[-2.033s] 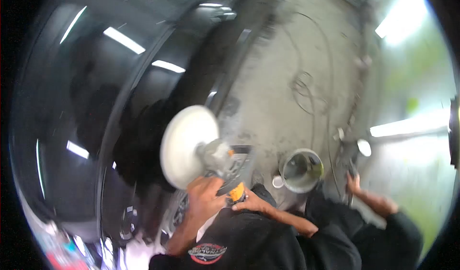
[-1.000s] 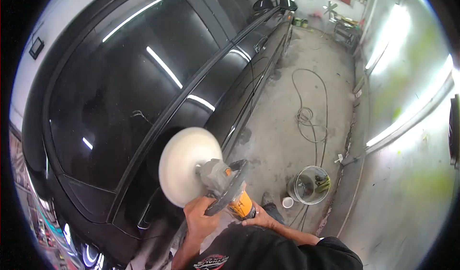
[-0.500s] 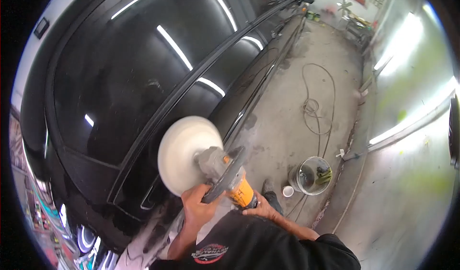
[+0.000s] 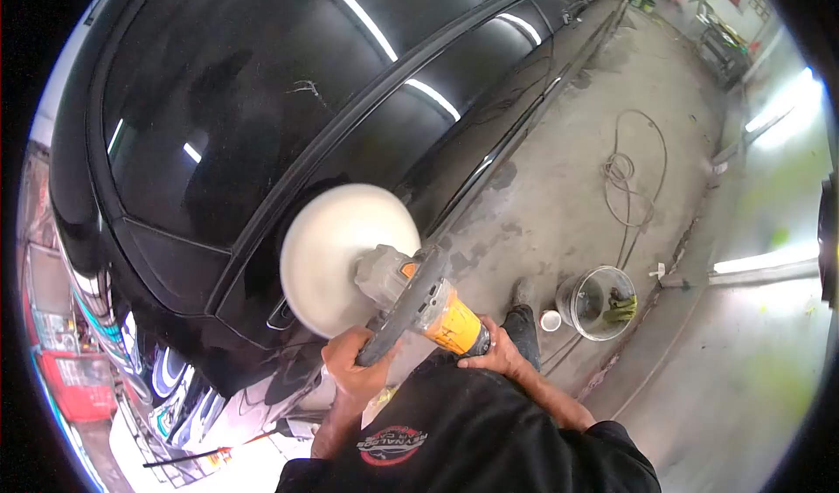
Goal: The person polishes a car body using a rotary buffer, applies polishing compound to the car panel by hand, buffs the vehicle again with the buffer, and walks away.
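A yellow and grey polisher (image 4: 450, 318) with a large round white pad (image 4: 345, 257) is held in front of the black shirt. My left hand (image 4: 357, 362) is closed around its black front handle. The rear end of the polisher's body is in my right hand (image 4: 500, 351), with the fingers wrapped round it. The pad faces the side of a glossy black car (image 4: 350, 156), near a door handle (image 4: 280, 315). Whether the pad touches the panel I cannot tell.
A clear bucket (image 4: 568, 305) with a green item inside stands on the grey floor (image 4: 559, 222), beside a small white cup (image 4: 550, 321). A coiled cable (image 4: 619, 171) lies further ahead. A shiny wall (image 4: 752, 344) runs along the right. A shoe (image 4: 523, 292) shows near the bucket.
The view has turned, so the car, bucket and cable appear shifted. Both hands still hold the polisher, and its pad stays close to the car's side.
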A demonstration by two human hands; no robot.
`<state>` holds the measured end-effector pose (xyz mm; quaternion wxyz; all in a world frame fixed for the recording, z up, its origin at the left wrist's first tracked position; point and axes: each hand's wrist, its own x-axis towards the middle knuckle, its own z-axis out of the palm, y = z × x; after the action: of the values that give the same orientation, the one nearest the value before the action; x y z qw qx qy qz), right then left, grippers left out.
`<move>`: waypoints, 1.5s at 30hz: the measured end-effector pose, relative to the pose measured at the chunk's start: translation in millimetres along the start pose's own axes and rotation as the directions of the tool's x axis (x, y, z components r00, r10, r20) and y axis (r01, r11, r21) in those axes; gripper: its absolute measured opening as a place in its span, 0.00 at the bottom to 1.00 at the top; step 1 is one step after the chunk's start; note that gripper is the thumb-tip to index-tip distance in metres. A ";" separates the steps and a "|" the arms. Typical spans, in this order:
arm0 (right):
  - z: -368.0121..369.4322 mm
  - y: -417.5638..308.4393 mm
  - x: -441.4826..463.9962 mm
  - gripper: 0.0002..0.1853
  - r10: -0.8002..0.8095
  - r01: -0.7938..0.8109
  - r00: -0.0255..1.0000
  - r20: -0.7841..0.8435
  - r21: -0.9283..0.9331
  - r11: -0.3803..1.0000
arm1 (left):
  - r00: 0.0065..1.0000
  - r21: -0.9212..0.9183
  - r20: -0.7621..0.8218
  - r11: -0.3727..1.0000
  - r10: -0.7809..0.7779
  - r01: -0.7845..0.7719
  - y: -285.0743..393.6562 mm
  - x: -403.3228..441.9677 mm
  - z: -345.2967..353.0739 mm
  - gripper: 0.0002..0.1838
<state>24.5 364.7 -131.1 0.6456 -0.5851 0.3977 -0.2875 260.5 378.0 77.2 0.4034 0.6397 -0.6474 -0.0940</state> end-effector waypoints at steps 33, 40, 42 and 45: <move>-268.3 42.3 145.4 0.48 0.173 -0.066 0.957 -0.231 0.409 0.910 | 0.985 -0.215 0.149 0.975 0.085 -0.052 47.2 269.5 321.9 0.11; -313.1 31.6 180.1 0.35 0.112 0.026 0.942 -0.316 0.402 0.916 | 0.967 -0.262 0.150 0.951 0.206 -0.162 60.0 331.3 363.9 0.12; -324.2 31.3 190.4 0.30 0.118 0.046 0.920 -0.374 0.401 0.915 | 0.962 -0.273 0.134 0.942 0.239 -0.196 64.0 354.3 377.0 0.13; -337.3 13.2 194.5 0.29 0.126 0.041 0.903 -0.410 0.375 0.926 | 0.964 -0.276 0.160 0.947 0.212 -0.162 71.5 371.9 383.6 0.14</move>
<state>-162.6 26.2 -178.2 0.6488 -0.3647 0.4799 -0.4644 13.8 -97.9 20.4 0.4282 0.5050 -0.7225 -0.1990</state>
